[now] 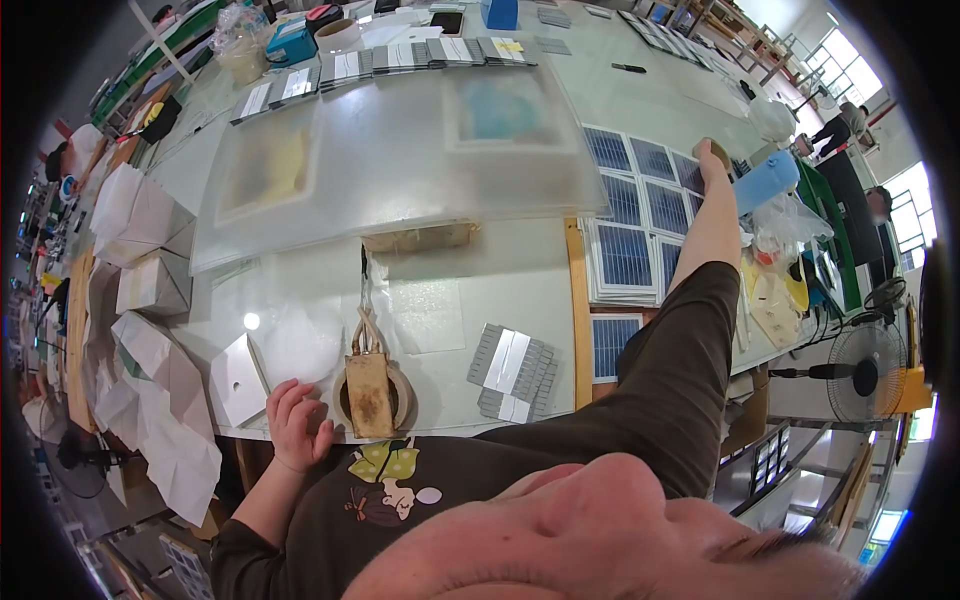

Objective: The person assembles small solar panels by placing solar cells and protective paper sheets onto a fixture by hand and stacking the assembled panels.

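My right hand (711, 160) reaches far out over the right side of the table, at the upper corner of a set of blue solar panels (667, 207). Its fingers are curled at a small round brownish thing, too small to make out. My left hand (297, 424) is at the near table edge with its fingers apart and nothing in it. Beside it are a white card with a hole (238, 385) and a worn brown block (369, 398) with a ring around its base. Banded grey strips (512, 372) lie further right.
A translucent sheet (390, 165) covers the table's middle, with banded strip bundles (408, 57) behind it. White paper (165, 400) is heaped left. A wooden strip (578, 315) borders the panels. A blue bottle (767, 182) and a fan (865, 375) are right.
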A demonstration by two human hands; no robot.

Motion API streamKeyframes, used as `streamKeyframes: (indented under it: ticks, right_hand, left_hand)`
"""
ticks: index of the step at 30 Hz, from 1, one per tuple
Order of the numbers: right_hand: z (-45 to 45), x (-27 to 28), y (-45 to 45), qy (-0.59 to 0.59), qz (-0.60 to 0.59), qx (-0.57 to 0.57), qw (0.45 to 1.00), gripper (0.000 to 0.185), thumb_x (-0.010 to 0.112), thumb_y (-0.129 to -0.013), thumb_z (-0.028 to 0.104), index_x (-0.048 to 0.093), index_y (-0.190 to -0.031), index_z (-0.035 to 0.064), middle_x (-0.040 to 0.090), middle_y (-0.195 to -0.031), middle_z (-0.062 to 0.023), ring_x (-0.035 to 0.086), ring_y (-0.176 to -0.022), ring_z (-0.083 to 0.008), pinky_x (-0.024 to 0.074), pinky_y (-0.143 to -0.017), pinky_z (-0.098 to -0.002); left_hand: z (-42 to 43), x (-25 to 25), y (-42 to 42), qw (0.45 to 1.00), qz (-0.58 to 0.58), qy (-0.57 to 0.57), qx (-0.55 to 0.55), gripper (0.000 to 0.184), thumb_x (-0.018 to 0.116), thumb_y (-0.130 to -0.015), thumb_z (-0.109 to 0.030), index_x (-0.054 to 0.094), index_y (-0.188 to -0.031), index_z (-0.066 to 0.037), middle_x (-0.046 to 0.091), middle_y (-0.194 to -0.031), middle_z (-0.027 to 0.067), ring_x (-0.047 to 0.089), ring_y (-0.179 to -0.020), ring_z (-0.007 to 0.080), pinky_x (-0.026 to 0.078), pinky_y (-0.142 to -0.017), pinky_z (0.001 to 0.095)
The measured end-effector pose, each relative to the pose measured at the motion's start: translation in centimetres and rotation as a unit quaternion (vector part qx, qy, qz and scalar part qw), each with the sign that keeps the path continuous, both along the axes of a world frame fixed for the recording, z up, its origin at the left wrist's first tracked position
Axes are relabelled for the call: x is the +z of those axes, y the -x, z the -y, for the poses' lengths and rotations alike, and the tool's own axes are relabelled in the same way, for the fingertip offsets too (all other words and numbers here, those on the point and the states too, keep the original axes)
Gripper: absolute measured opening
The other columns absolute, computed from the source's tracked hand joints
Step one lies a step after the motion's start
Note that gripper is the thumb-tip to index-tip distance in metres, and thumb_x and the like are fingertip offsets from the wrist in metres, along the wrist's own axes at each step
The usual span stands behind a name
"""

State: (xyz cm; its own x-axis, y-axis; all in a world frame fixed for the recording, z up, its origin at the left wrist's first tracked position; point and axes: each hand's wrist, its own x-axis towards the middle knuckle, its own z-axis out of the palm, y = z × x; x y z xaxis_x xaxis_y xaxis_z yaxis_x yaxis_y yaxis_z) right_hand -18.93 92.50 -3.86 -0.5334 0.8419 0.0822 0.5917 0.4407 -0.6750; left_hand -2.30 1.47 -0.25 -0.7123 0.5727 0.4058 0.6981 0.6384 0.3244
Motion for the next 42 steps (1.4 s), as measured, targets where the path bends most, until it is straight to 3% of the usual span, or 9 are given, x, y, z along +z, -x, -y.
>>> streamKeyframes:
  ticks: [17, 22, 25, 27, 30, 34, 37, 39, 42]
  right_hand:
    - [-2.4, -0.3, -2.9, 0.013, -0.078, -0.015, 0.997, 0.067, 0.047, -0.087, 0.052, 0.048, -0.129, -0.0002, 0.046, -0.134, -0.0166, 0.042, -0.123, -0.0283, 0.0329, -0.102, -0.0392]
    - [-7.2, 0.5, -3.2, 0.049, -0.061, 0.046, 0.996, 0.064, 0.051, -0.087, 0.050, 0.050, -0.129, 0.0018, 0.048, -0.133, -0.0142, 0.045, -0.120, -0.0268, 0.0353, -0.101, -0.0391]
    - [-0.8, -0.5, 0.1, 0.091, -0.029, 0.108, 0.990, 0.063, 0.053, -0.087, 0.049, 0.050, -0.129, 0.0026, 0.049, -0.132, -0.0133, 0.047, -0.119, -0.0262, 0.0363, -0.100, -0.0391]
    - [0.5, 0.8, -0.7, 0.103, -0.026, 0.013, 0.994, 0.064, 0.052, -0.088, 0.050, 0.049, -0.130, 0.0022, 0.049, -0.133, -0.0115, 0.045, -0.122, -0.0239, 0.0358, -0.101, -0.0359]
    - [0.7, 1.8, -1.2, 0.077, -0.010, 0.038, 0.996, 0.065, 0.050, -0.088, 0.051, 0.048, -0.131, 0.0020, 0.048, -0.135, -0.0119, 0.045, -0.123, -0.0248, 0.0348, -0.101, -0.0362]
    - [-6.3, -1.6, 1.7, -0.206, 0.165, 0.058, 0.963, 0.057, 0.039, -0.091, 0.050, 0.056, -0.122, 0.0053, 0.055, -0.125, -0.0181, 0.050, -0.120, -0.0290, 0.0372, -0.099, -0.0392]
    - [9.4, 6.5, -0.7, -0.328, 0.062, 0.001, 0.943, 0.061, 0.033, -0.091, 0.053, 0.063, -0.112, 0.0037, 0.061, -0.112, -0.0210, 0.056, -0.110, -0.0347, 0.0420, -0.091, -0.0412]
    - [19.7, 11.5, -1.7, -0.346, -0.119, -0.008, 0.931, 0.050, 0.042, -0.091, 0.047, 0.065, -0.104, 0.0037, 0.065, -0.100, -0.0179, 0.061, -0.097, -0.0346, 0.0452, -0.083, -0.0413]
    - [35.0, 15.8, -5.4, -0.365, -0.262, 0.164, 0.878, 0.017, 0.061, -0.087, 0.021, 0.068, -0.091, 0.0058, 0.067, -0.086, -0.0113, 0.062, -0.074, -0.0228, 0.0478, -0.068, -0.0314]
  left_hand:
    - [0.0, -0.2, 0.0, 1.000, 0.000, 0.006, 0.005, 0.024, 0.061, -0.078, -0.025, 0.057, -0.089, -0.004, 0.055, -0.109, 0.0162, 0.049, -0.107, 0.0397, 0.039, -0.092, 0.0475]
    - [0.3, -0.7, 0.3, 0.999, -0.039, -0.007, 0.000, 0.025, 0.065, -0.075, -0.025, 0.057, -0.087, -0.005, 0.058, -0.105, 0.0150, 0.053, -0.100, 0.0386, 0.042, -0.087, 0.0461]
    - [0.4, -0.5, 0.5, 0.999, -0.032, 0.005, -0.003, 0.025, 0.063, -0.076, -0.024, 0.057, -0.089, -0.004, 0.057, -0.106, 0.0164, 0.052, -0.102, 0.0387, 0.042, -0.088, 0.0468]
    - [0.2, -0.2, 0.5, 1.000, -0.023, 0.002, -0.001, 0.025, 0.064, -0.075, -0.024, 0.057, -0.088, -0.004, 0.058, -0.106, 0.0158, 0.052, -0.102, 0.0379, 0.042, -0.088, 0.0459]
    - [0.2, 0.1, 0.5, 0.999, -0.039, -0.001, 0.009, 0.025, 0.067, -0.071, -0.024, 0.058, -0.086, -0.006, 0.059, -0.105, 0.0131, 0.054, -0.101, 0.0356, 0.044, -0.086, 0.0422]
    - [0.3, 0.1, 0.2, 0.999, -0.036, -0.019, 0.011, 0.023, 0.066, -0.072, -0.022, 0.058, -0.085, -0.006, 0.058, -0.105, 0.0139, 0.053, -0.103, 0.0360, 0.043, -0.088, 0.0434]
    - [0.5, 0.2, 0.2, 0.999, -0.039, -0.030, 0.005, 0.023, 0.066, -0.071, -0.023, 0.058, -0.085, -0.006, 0.059, -0.105, 0.0135, 0.053, -0.102, 0.0351, 0.043, -0.088, 0.0433]
    - [0.7, 0.1, 0.4, 0.998, -0.046, -0.036, -0.006, 0.023, 0.066, -0.071, -0.022, 0.058, -0.086, -0.006, 0.059, -0.105, 0.0128, 0.054, -0.102, 0.0344, 0.043, -0.087, 0.0430]
    - [1.1, 0.6, 0.3, 0.998, -0.049, -0.039, -0.018, 0.024, 0.068, -0.071, -0.024, 0.058, -0.085, -0.007, 0.059, -0.107, 0.0106, 0.055, -0.102, 0.0321, 0.044, -0.085, 0.0409]
